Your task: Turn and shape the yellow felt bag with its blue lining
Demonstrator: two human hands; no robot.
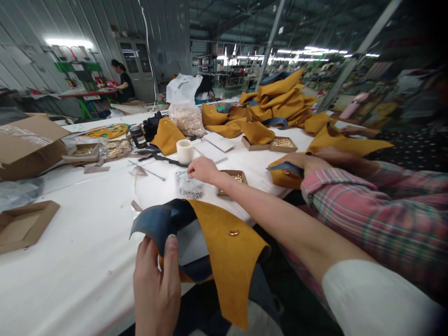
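Down at the near edge of the white worktop [70, 242], the left hand [157, 284] pinches a mustard suede piece [227, 252] by its dark navy lining [161, 221], thumb on top and fingers curled beneath, so that the flap lifts and curls back on itself. Held this way, the tan face lies turned up with a brass stud [234, 232] showing on it, and the lower part of the piece hangs over the worktop's edge toward the person's lap.

The right hand [205, 170] reaches forward across the worktop, fingers bunched and pressed together over a clear bag of silver fittings [189, 186]; it appears to be picking at something small there, though what sits between the fingertips is too small to tell. Just beside that hand lies a shallow cardboard tray of gold studs [235, 178], set within easy reach of the same arm.

To the right, a co-worker's hand [308, 163] in a plaid sleeve [367, 210] rests flat on another mustard piece. Farther back stand a white cup [185, 150], further trays of studs [283, 143], a bag of fittings [187, 119] and a heap of mustard pieces [280, 100]. An open cardboard box [28, 142] sits at the left, and another person works at a green machine [82, 77] in the distance.
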